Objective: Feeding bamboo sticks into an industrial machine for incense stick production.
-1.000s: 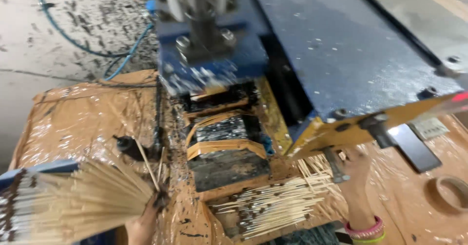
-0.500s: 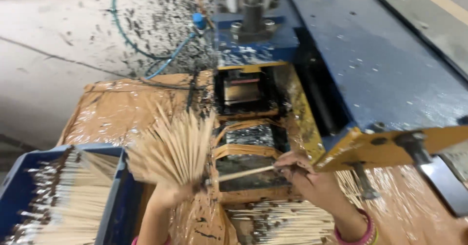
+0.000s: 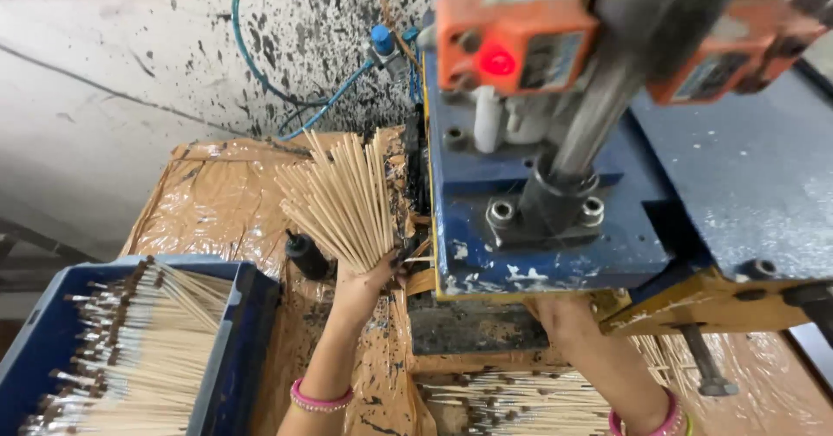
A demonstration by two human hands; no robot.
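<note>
We find the blue machine (image 3: 659, 184) filling the right and centre of the frame, its vertical shaft and an orange box with a red lamp (image 3: 512, 50) at the top. A plastic-covered bench (image 3: 217, 202) runs under it at centre left. At lower left sits a blue crate (image 3: 234, 349) of dark-tipped sticks; a further heap of coated sticks (image 3: 512, 401) lies at the bottom centre. The left hand (image 3: 364, 284), at centre, has its fingers clamped round the base of a fanned bundle of bare sticks (image 3: 343, 197), held upright just beside the machine's left edge. The right hand (image 3: 564, 314) reaches under the blue plate; we cannot tell whether its fingers are apart or closed. We judge the step to be feeding sticks into the machine's slot. The next move calls for drawing a stick cleanly from the fan, keeping fingers out from under the head.
</note>
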